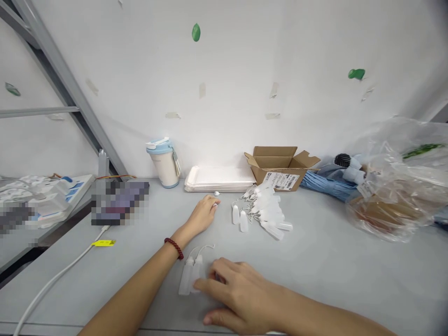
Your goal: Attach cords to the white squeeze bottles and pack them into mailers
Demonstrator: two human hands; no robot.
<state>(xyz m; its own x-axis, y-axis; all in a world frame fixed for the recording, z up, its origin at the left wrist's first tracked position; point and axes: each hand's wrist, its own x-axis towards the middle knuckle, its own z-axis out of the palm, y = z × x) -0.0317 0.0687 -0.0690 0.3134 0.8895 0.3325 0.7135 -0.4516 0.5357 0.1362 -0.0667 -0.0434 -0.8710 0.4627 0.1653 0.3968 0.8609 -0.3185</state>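
My left hand [203, 214] reaches forward over the table, its fingers curled together around a small white piece [215, 205] that shows at the fingertips. Just beyond it lies another small white piece [217, 193]. Closer to me, two translucent white squeeze bottles [186, 277] lie side by side, thin white strings at their necks. My right hand [241, 291] is beside them with fingers apart and thumb spread. Its index fingertip overlaps the lower end of the right bottle; whether it presses on it I cannot tell. To the right of my left hand lies a pile of similar bottles [268, 205].
Along the wall stand a blue-lidded cup [164, 165], a stack of white padded envelopes [224, 178] and an open cardboard box [280, 170]. A clear plastic bag [395, 205] and blue folded cloth [327, 185] are at right. A white cable [59, 275] runs down the left side.
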